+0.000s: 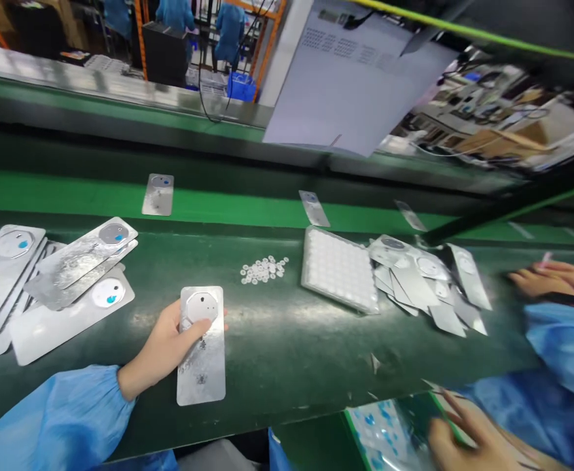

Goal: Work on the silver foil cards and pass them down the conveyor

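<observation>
My left hand (163, 343) grips a silver phone back cover (202, 373) above the bench, thumb across its front below the round camera ring. No blue film shows on this cover. At the lower right is my right hand (468, 435), smeared by motion, over the edge of a green-edged sheet (382, 432) carrying several blue film pieces. Whether its fingers hold anything is unclear. Left of my left hand lie stacked back covers (6, 275) and looser ones (88, 255), several with a blue spot in the ring. Small white rings (262, 271) lie in a cluster ahead.
A white gridded tray (340, 268) sits right of the rings, beside a heap of covers (419, 278). Spaced covers (158, 195) lie on the bright green strip (237, 203) behind. A co-worker's hands (552, 278) are at the right; a grey panel (350, 78) hangs above.
</observation>
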The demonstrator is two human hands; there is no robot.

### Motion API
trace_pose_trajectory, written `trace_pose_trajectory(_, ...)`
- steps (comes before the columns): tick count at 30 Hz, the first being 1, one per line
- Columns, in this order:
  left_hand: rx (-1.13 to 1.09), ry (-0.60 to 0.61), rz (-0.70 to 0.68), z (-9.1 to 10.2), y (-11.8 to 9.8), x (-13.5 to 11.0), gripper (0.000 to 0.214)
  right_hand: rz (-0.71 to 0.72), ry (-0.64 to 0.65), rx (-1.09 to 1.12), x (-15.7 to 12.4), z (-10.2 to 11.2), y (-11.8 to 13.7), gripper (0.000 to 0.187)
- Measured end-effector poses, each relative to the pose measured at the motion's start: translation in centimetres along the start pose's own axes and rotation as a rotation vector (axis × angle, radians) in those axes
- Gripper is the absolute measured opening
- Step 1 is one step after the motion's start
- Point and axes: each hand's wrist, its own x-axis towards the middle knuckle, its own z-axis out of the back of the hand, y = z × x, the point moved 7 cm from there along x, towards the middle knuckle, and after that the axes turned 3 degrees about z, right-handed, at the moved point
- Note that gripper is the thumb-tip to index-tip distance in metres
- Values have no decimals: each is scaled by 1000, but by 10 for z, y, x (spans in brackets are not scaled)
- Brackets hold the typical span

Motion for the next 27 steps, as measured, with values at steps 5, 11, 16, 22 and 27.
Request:
trace_pose_trajectory(5, 41, 39, -26, 2, 1, 1, 44, 304, 178, 336, 34, -94, 138, 36)
trace_pose_trajectory(11, 65, 30, -68, 4, 0, 2, 44, 342, 330, 402, 90, -170, 204, 43)
trace_pose_trajectory(16, 88, 0, -124, 4, 1, 0, 80, 234, 439, 493, 97, -173, 193, 46)
trace_pose_trajectory(22, 468, -155, -452, 10, -17, -10, 50, 33, 755, 765, 51, -169, 212, 60)
trace_pose_trajectory(27, 516, -175, -614, 8, -27, -12, 31, -183, 1089, 1063, -1, -176, 245, 47)
